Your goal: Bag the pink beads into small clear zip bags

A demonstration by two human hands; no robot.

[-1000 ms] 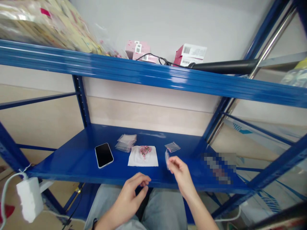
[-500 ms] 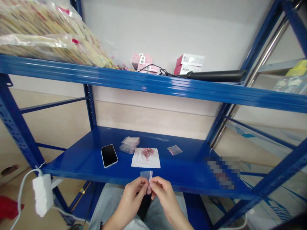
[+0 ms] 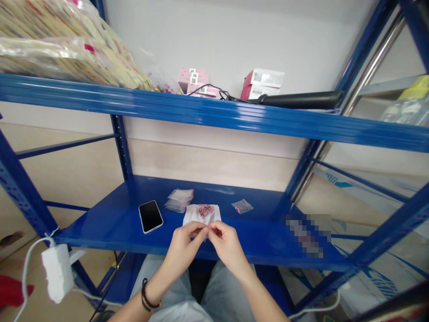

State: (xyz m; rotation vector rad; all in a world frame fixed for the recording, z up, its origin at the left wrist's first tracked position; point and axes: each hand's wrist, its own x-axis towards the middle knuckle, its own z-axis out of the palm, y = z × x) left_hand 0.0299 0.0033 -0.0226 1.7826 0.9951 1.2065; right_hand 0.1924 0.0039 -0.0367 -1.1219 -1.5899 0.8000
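My left hand [image 3: 184,248] and my right hand [image 3: 228,246] meet at the fingertips above the front edge of a white cloth [image 3: 201,218]. Between the fingertips they pinch a small clear plastic bag [image 3: 208,232], mostly hidden by my fingers. A cluster of pink beads [image 3: 205,210] lies on the cloth, just beyond my hands. Left of it are a stack of clear zip bags [image 3: 179,200] and a black-screened smartphone [image 3: 150,216]. To the right lies a small clear bag with pink bits [image 3: 242,206].
These things lie on a blue metal shelf [image 3: 258,237], with a blurred patch [image 3: 306,235] at its right. On the blue beam above [image 3: 208,115] stand pink boxes [image 3: 192,82], a black tube with a cable [image 3: 301,100] and a large plastic package [image 3: 67,49]. A white power adapter [image 3: 57,273] hangs at lower left.
My hands have moved forward and up, from near my lap to above the cloth's front edge. The clear bag, earlier showing above my fingers, is now mostly hidden between them.
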